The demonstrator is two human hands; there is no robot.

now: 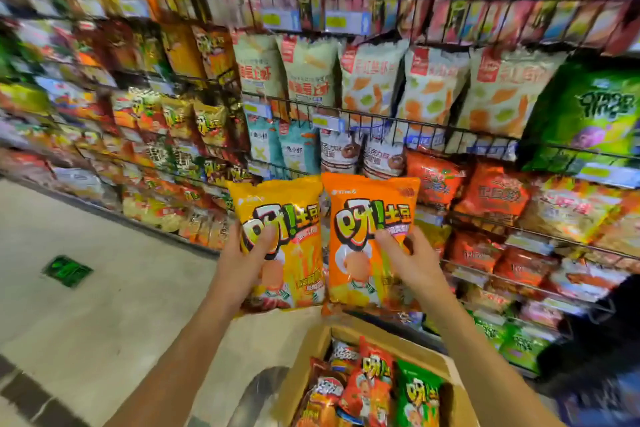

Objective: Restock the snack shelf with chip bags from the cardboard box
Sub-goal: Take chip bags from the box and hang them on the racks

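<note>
Left hand (247,255) gripping yellow bag (277,239), right hand (407,258) gripping orange bag (369,236)

Left hand (247,258) grips a yellow chip bag (277,239), right hand (410,258) an orange one (370,236) — both above the cardboard box (308,367).

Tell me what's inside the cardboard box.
The cardboard box holds chip bags: several red bags, one green bag. Whatever lies beneath them is covered.
</note>
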